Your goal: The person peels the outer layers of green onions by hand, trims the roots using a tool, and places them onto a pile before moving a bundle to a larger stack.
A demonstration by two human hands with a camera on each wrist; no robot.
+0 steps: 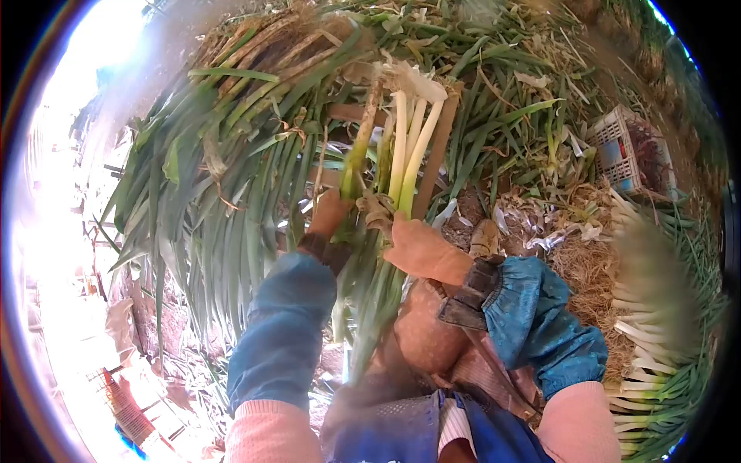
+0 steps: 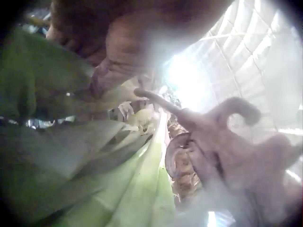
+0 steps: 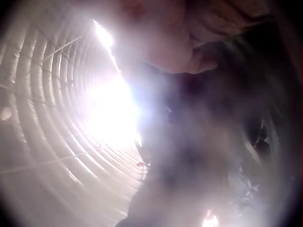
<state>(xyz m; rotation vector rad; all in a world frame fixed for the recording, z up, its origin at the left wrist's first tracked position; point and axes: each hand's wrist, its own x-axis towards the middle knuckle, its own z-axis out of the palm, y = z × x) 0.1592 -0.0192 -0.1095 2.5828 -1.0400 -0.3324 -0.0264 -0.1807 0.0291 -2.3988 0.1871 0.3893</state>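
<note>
In the head view my left hand (image 1: 330,212) grips a green onion stalk (image 1: 356,158) with brown outer skin, just below its pale part. My right hand (image 1: 428,251) holds peeled green onions (image 1: 415,154) where white turns to green, their roots pointing away from me. Between the hands a withered leaf (image 1: 377,211) curls. The left wrist view has the left hand (image 2: 118,52) at the top, its thumb pressed against green leaves (image 2: 137,189), which fan out below. Blur covers much of the right wrist view, where part of the right hand (image 3: 175,42) shows.
A thick pile of untrimmed green onions (image 1: 231,201) lies at the left, leaves hanging toward me. Under the stalks runs a wooden frame (image 1: 437,158). Loose leaves (image 1: 494,85) cover the far side. At the right are a plastic crate (image 1: 614,147) and a row of cleaned green onions (image 1: 644,378).
</note>
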